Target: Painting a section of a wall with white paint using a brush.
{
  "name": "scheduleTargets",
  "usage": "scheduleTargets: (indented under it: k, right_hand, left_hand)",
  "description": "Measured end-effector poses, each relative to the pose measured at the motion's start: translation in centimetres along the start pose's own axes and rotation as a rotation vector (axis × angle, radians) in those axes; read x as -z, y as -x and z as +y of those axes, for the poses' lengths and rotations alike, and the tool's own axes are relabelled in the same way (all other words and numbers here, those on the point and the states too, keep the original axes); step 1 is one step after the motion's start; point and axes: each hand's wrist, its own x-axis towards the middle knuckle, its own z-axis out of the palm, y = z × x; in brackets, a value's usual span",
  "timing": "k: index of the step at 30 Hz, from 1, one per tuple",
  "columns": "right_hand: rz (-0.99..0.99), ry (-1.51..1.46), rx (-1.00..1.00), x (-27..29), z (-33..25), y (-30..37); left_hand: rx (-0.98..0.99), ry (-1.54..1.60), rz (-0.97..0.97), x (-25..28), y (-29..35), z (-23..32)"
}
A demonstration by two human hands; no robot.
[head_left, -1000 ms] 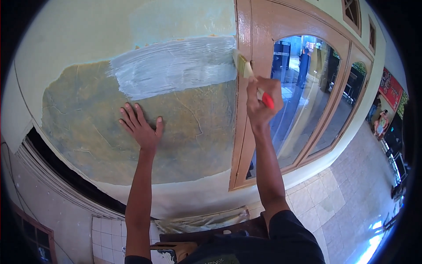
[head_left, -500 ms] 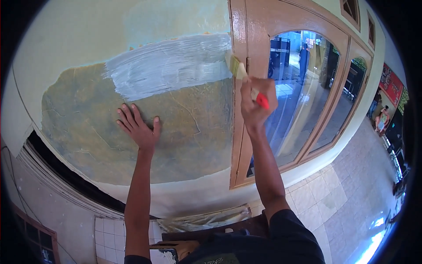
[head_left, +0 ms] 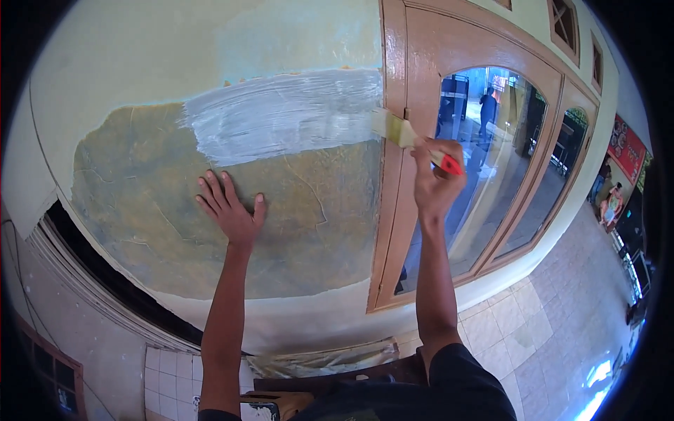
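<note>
My right hand (head_left: 440,181) grips a paintbrush (head_left: 405,131) with a pale handle and a red end. Its bristles point left, at the right end of a streaky white painted band (head_left: 281,116), close by the brown window frame (head_left: 394,175). Below and left of that band, the wall shows a bare grey-brown patch (head_left: 281,245) with fine cracks. My left hand (head_left: 234,209) lies flat on this patch, fingers spread, just under the white band, and holds nothing.
Window glass (head_left: 484,154) with reflections fills the frame on the right. A dark gap (head_left: 119,277) runs along the lower left wall. Below are a plastic-like sheet (head_left: 326,359), an open-topped container (head_left: 277,405) and floor tiles (head_left: 505,323). A person (head_left: 613,203) sits far right.
The view has shifted, so the wall sits slightly lower and further right. My right hand and the brush have moved a little right and down; my left hand stays on the same wall spot.
</note>
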Motion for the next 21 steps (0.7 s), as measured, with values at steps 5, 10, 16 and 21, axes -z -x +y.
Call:
scheduleTargets:
  k: [5,10,16,21]
  right_hand:
    - [0.072,-0.172,0.044,0.0,-1.6,-0.9]
    - [-0.105,-0.115,-0.043,0.4,-0.1,-2.2]
    - [-0.059,-0.357,-0.006,-1.8,-3.7,-2.0]
    - [-0.259,-0.171,0.064,-7.9,-3.8,1.0]
  left_hand:
    - [0.001,0.016,0.002,-0.1,0.1,0.0]
    - [0.009,0.003,0.009,-0.1,0.4,0.0]
    - [0.009,0.011,0.020,-0.1,-0.1,-0.5]
    - [0.028,-0.004,-0.023,0.8,0.1,-1.6]
